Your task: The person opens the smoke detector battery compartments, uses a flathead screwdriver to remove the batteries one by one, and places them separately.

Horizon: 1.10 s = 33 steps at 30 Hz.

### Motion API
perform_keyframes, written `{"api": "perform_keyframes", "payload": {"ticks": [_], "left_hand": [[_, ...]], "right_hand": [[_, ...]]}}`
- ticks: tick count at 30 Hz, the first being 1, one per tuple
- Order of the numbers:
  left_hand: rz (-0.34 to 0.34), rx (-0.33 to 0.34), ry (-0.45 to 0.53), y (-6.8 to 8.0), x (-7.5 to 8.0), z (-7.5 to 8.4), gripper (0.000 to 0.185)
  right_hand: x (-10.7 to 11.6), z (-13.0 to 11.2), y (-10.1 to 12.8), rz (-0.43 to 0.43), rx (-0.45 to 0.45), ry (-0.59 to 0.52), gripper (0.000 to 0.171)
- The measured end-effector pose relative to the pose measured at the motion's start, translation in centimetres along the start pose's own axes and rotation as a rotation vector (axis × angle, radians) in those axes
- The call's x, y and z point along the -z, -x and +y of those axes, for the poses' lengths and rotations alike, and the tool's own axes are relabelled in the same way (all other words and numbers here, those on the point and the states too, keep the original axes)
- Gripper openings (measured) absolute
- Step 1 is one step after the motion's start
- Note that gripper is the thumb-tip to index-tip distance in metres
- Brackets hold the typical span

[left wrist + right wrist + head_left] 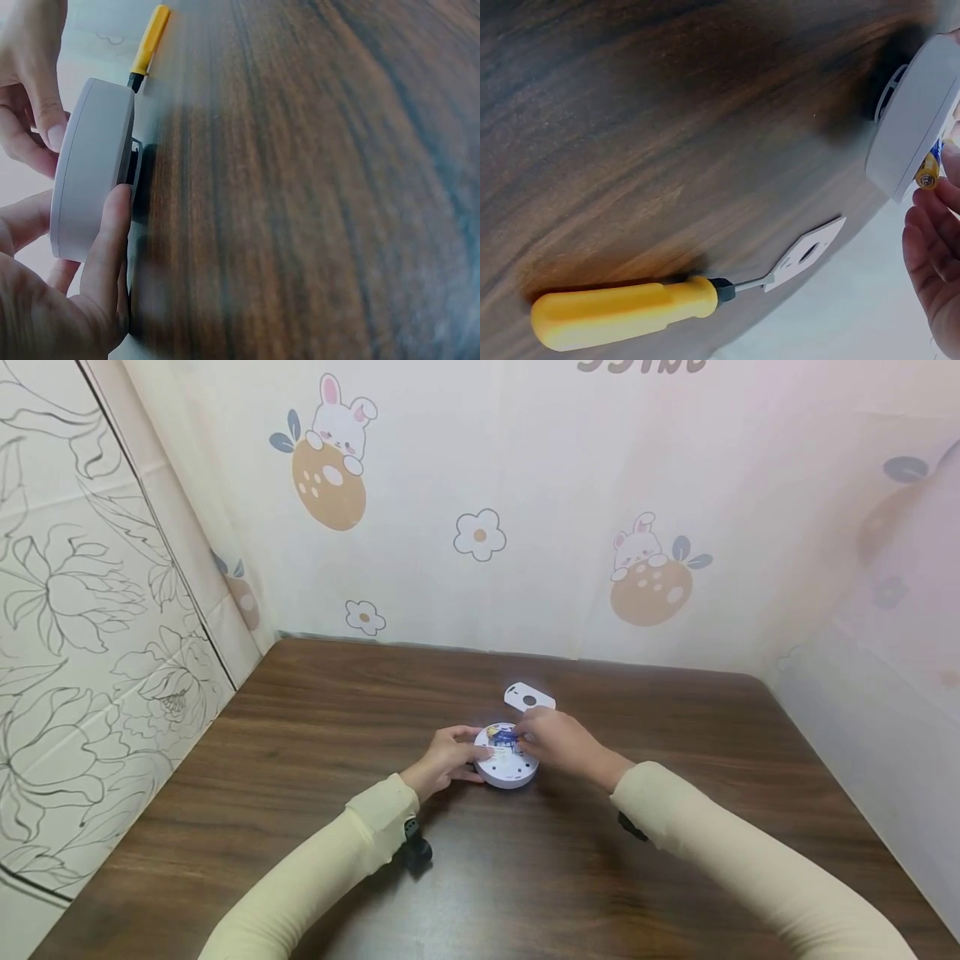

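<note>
A round white smoke alarm [507, 774] is held tilted close over the table, its open back facing up. My left hand [448, 755] grips it by the left side, thumb on top and fingers underneath. In the left wrist view, a fingertip presses near the dark vented underside of the alarm [94, 172]. My right hand [561, 740] is at the alarm's right side. Its thumb and fingers pinch a blue and yellow battery [928, 176], whose end sticks out over the alarm's edge in the right wrist view.
Behind the alarm lies a flat white plate [528, 697] with a dark round spot. A yellow-handled screwdriver [622, 311] lies with its shaft tip at this plate. The brown wooden table [337, 693] ends at a patterned curtain [450, 593].
</note>
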<state>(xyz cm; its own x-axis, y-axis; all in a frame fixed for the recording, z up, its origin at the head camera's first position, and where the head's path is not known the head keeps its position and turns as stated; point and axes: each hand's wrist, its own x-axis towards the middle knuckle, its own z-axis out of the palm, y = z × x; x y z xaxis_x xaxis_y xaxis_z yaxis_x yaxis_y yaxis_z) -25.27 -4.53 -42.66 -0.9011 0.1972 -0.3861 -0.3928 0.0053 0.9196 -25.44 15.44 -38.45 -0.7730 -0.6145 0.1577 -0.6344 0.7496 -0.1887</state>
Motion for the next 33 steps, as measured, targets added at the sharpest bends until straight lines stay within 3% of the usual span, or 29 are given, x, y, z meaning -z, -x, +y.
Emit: {"api": "perform_keyframes", "payload": {"ticks": [6, 11, 22, 33], "left_hand": [[0.005, 0.006, -0.010, 0.2, 0.0, 0.1, 0.044], [0.006, 0.005, -0.006, 0.1, 0.0, 0.1, 0.044], [0.001, 0.006, 0.005, -0.1, 0.0, 0.0, 0.046], [-0.001, -0.002, 0.019, -0.1, 0.0, 0.0, 0.046]], "right_hand": [[-0.1, -0.5, -0.1, -0.013, 0.041, 0.089, 0.020], [-0.3, -0.5, -0.2, -0.012, 0.039, 0.081, 0.018], [-0.3, -0.2, -0.3, -0.025, -0.025, -0.058, 0.019], [-0.6, 1.2, -0.1, 0.050, -0.019, -0.183, 0.016]]}}
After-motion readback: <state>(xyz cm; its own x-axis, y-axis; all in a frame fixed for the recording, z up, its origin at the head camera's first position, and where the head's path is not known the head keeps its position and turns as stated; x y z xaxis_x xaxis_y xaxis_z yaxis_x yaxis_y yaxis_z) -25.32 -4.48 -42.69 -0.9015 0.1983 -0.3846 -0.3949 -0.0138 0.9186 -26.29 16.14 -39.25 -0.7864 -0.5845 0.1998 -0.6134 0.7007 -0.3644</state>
